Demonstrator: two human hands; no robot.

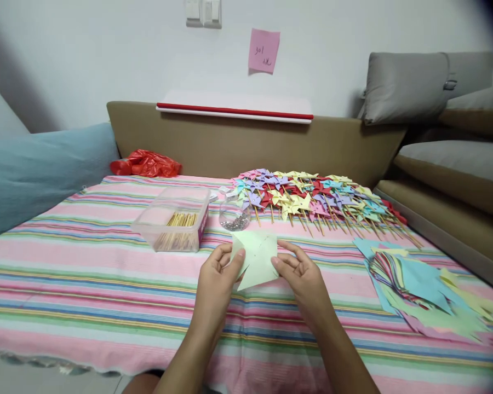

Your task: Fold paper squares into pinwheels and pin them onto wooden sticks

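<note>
Between my two hands is a pale green paper square [258,257], with slits cut in from its corners and small marks near its middle. My left hand [219,268] pinches its left edge, thumb on top and fingers behind. On the opposite edge, my right hand [298,268] grips the paper the same way. Just beyond the paper stands a clear round tub [235,213] of small metallic pieces. To its left is a clear plastic box [176,219] with many thin wooden sticks [179,227] in it.
A heap of colourful paper pinwheels [304,197] on sticks covers the back right. Cut paper sheets [427,290] lie in a loose pile at right. A red plastic bag [148,163] sits back left on the striped cloth [107,306]. Grey cushions [414,87] are stacked at right.
</note>
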